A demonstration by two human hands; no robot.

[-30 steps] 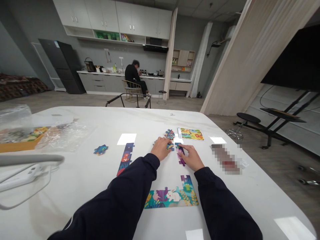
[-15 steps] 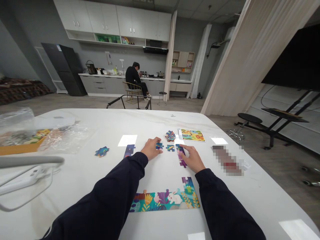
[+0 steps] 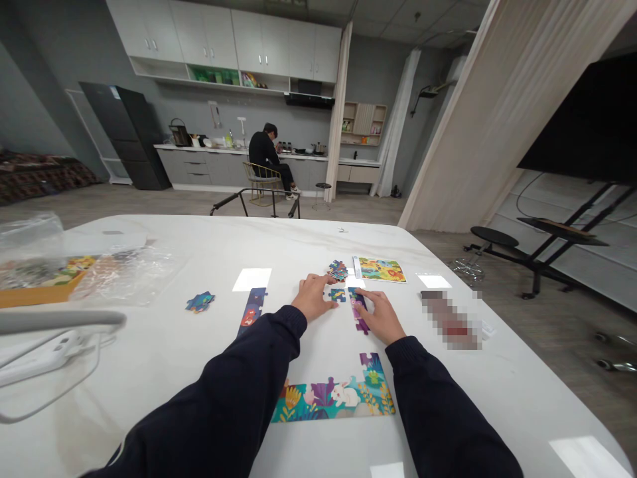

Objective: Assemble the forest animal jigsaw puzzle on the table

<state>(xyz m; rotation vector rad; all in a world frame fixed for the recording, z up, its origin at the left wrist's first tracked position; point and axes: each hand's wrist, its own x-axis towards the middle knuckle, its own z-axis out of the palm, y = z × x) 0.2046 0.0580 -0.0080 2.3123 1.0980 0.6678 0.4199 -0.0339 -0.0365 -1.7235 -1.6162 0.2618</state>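
Note:
My left hand (image 3: 313, 299) curls its thumb and fingers around a small blue puzzle piece (image 3: 327, 293), partly hidden by the hand. Right beside it lies another blue puzzle piece (image 3: 338, 295); whether the two are joined I cannot tell. My right hand (image 3: 383, 315) has thumb and index finger on a purple strip of joined puzzle pieces (image 3: 359, 312). Closer to me is a joined bottom row (image 3: 333, 401) with a white rabbit, its left end hidden by my left sleeve. A dark blue strip (image 3: 253, 311) with a red animal stands to the left.
A pile of loose pieces (image 3: 337, 269) sits beyond my hands, next to a picture card (image 3: 381, 269). More pieces (image 3: 200, 302) lie left. An orange box (image 3: 44, 292) with plastic bags and a white cable (image 3: 60, 322) are at far left. A person (image 3: 266, 153) sits across the room.
My left hand has slid right with its blue piece, up to the neighbouring blue piece. My right hand stays on the purple strip. More of the dark blue strip shows.

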